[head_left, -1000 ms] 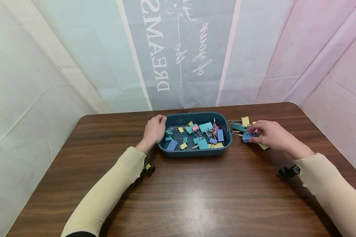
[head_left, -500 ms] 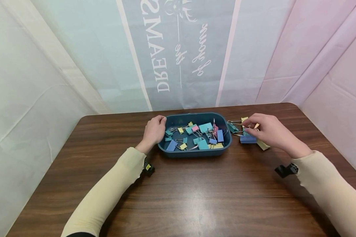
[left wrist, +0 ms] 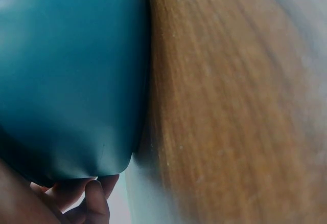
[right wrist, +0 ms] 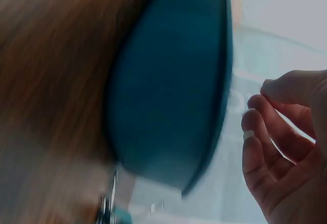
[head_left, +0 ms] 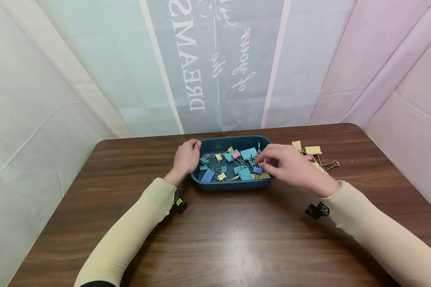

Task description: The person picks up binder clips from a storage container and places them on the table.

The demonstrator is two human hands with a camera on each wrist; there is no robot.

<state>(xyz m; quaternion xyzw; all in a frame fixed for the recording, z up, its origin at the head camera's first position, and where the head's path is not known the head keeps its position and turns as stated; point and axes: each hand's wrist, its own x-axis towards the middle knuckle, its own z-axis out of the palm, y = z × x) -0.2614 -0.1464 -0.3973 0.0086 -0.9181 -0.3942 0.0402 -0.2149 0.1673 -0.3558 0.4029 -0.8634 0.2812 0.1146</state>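
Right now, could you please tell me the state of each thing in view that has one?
Tray: upright on the table, uncovered, partly filled.
Clips in the tray: loose, jumbled, mixed colours.
Clips outside the tray: loose on the table, to its right.
Left hand: gripping the tray's left end.
Right hand: at the tray's right end, fingers bent; whether it holds a clip, I cannot tell.

Both wrist views near tray (left wrist: 71, 81)

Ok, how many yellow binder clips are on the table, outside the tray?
3 visible, right of the tray: a leftmost clip, a second clip beside it, and a nearer clip partly behind the right hand, which may hide more.
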